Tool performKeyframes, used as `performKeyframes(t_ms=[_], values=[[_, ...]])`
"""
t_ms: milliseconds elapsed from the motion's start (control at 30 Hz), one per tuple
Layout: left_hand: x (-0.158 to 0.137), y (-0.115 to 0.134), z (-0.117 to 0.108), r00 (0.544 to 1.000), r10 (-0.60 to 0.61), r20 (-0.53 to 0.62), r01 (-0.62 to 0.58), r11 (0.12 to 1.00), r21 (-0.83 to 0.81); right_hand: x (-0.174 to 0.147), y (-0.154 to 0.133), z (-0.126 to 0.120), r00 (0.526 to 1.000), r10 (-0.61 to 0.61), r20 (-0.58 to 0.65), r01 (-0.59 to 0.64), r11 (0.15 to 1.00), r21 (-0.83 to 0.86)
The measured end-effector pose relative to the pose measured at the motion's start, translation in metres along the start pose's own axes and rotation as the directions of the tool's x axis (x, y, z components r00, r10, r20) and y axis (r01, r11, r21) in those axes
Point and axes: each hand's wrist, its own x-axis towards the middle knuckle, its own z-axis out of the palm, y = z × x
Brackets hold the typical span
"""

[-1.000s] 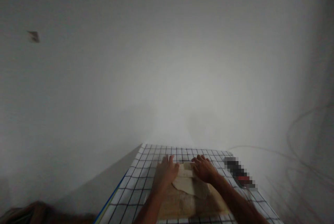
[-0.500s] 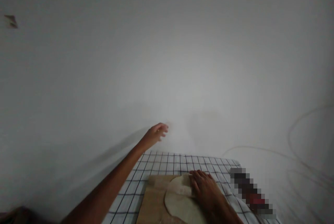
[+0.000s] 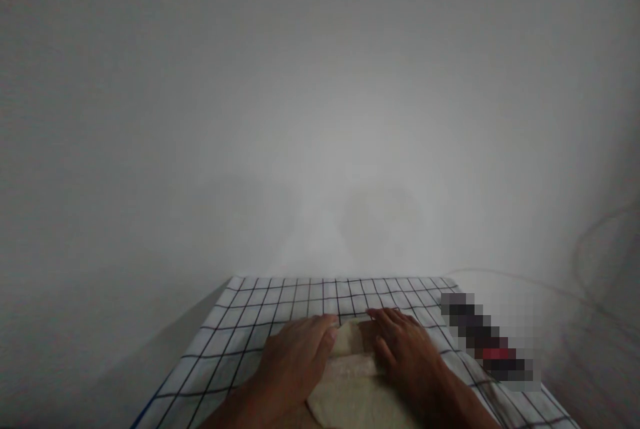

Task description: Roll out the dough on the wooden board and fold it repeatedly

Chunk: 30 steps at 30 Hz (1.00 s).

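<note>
A pale cream, flat piece with a rounded edge (image 3: 357,396) lies low in the view; its material and kind are unclear. My left hand (image 3: 299,352) rests along its left side, fingers stretched forward and nothing gripped. On the right side, my right hand (image 3: 407,349) lies flat over the piece's edge with its fingers extended. Both hands and forearms hide much of the piece and what is under it. Between the hands, a paler band crosses the piece.
A white cloth with dark grid lines (image 3: 240,342) covers the table. Behind it rises a plain pale wall (image 3: 320,116). At the table's right edge is a pixelated dark and red patch (image 3: 487,342). A thin cable (image 3: 520,277) curves at the right.
My left hand has come down from beside the wall onto the left side of the cream piece. My right hand stays on the right side. The brown sheet beneath is now mostly hidden.
</note>
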Motion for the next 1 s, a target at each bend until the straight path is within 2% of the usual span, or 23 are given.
performKeyframes(t_ms=[133, 267, 333, 467, 567, 633, 767, 900, 1000], values=[[-0.017, -0.007, 0.011, 0.996, 0.035, -0.087, -0.031, 0.998, 0.052, -0.004, 0.005, 0.004, 1.0, 0.008, 0.005, -0.008, 1.0, 0.002], [-0.014, -0.013, 0.018, 0.991, 0.057, -0.125, -0.046, 0.995, 0.09, -0.001, 0.005, 0.006, 1.0, -0.026, 0.009, 0.026, 1.0, 0.012], [-0.003, -0.018, 0.022, 0.996, 0.017, -0.082, -0.011, 0.997, 0.071, 0.006, 0.006, 0.007, 0.999, -0.036, 0.034, 0.036, 0.999, 0.003], [0.021, -0.028, 0.022, 0.995, -0.054, 0.081, 0.055, 0.999, -0.003, 0.026, 0.012, 0.005, 0.989, -0.047, 0.138, 0.049, 0.999, -0.013], [0.023, -0.028, 0.022, 0.988, -0.133, 0.074, 0.13, 0.99, 0.046, 0.03, 0.016, 0.005, 0.99, -0.021, 0.143, 0.023, 1.0, -0.016], [0.016, -0.024, 0.024, 0.988, -0.152, 0.035, 0.148, 0.983, 0.111, 0.024, 0.017, 0.007, 0.994, -0.019, 0.105, 0.022, 0.999, -0.027], [-0.007, -0.011, 0.025, 0.993, -0.115, -0.019, 0.117, 0.976, 0.183, 0.004, 0.015, 0.011, 0.997, -0.052, 0.049, 0.055, 0.997, -0.056], [-0.028, 0.001, 0.022, 0.995, -0.094, -0.034, 0.099, 0.976, 0.196, -0.014, 0.007, 0.007, 0.995, -0.101, 0.019, 0.102, 0.994, -0.045], [-0.047, 0.005, 0.021, 1.0, -0.026, -0.015, 0.028, 0.985, 0.169, -0.031, -0.001, 0.003, 0.99, -0.14, 0.017, 0.14, 0.99, -0.011]])
